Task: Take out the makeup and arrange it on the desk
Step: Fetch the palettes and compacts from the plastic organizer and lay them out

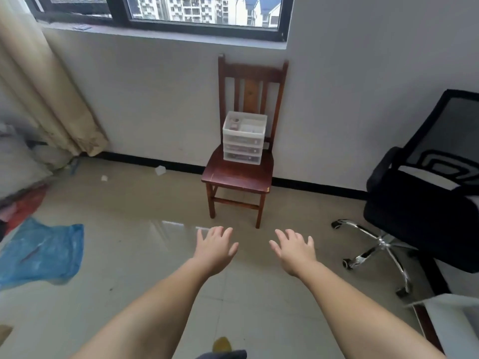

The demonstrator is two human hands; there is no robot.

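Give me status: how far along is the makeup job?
Done: nothing visible. In hand: nothing; left hand and right hand are open, stretched toward the white drawer organizer on the wooden chair. Left: everything, taking out the makeup and arranging it.

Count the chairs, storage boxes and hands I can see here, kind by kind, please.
Chairs: 2, a wooden chair and a black office chair
Drawer organizers: 1, on the wooden chair
Hands: 2, left hand and right hand, both empty
Total: 5

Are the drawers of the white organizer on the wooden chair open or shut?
Shut: the three fronts of the white organizer sit flush. Its top tray is open.
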